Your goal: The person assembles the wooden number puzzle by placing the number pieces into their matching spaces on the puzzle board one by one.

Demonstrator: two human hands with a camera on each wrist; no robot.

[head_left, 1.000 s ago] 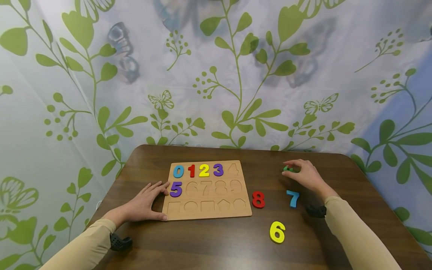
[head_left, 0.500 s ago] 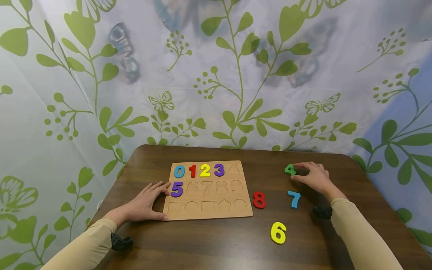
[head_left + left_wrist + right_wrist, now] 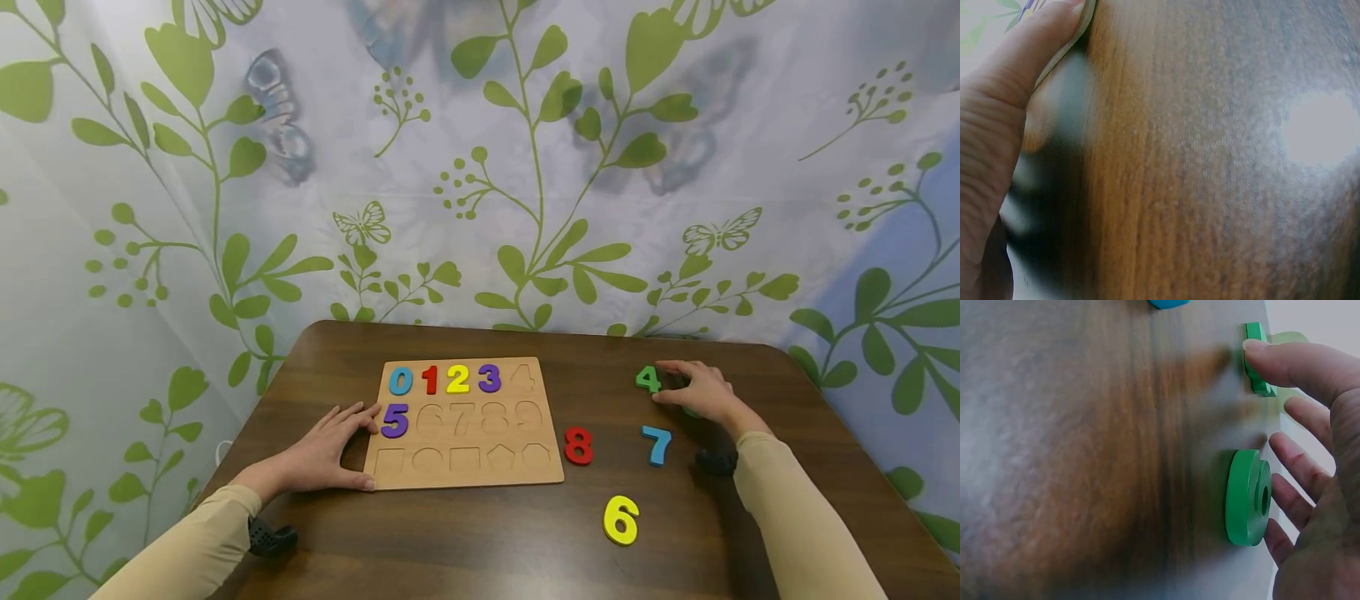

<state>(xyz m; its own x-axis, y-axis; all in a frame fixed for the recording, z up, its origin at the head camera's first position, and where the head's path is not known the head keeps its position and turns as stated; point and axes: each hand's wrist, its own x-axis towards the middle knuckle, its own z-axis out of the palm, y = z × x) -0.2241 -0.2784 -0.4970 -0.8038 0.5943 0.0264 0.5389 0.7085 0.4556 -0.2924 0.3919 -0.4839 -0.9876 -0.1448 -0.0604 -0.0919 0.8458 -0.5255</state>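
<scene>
My left hand (image 3: 322,454) rests at the left edge of a wooden number puzzle board (image 3: 480,477), fingers spread, thumb at the near corner. Seated in the board are the blue 0 (image 3: 393,381), red 1, yellow 2, purple 3 and purple 5 (image 3: 394,427). My right hand (image 3: 701,392) hovers with parted fingers just right of a green number 4 (image 3: 647,379) lying on the table. In the right wrist view the thumb overlaps the 4 (image 3: 1262,381). Under the fingers sits a second green piece (image 3: 1244,500) with a round hole, mostly hidden in the head view.
On the brown table (image 3: 450,542), between the board and my right arm, lie a red 8 (image 3: 578,447), a blue 7 (image 3: 657,446) and a yellow 6 (image 3: 620,521). A leaf-patterned curtain (image 3: 450,250) hangs behind the table's far edge.
My right hand has drawn off the green 4 to the right, uncovering it, and a bit of the second green piece now shows beneath. The left hand keeps its place on the board.
</scene>
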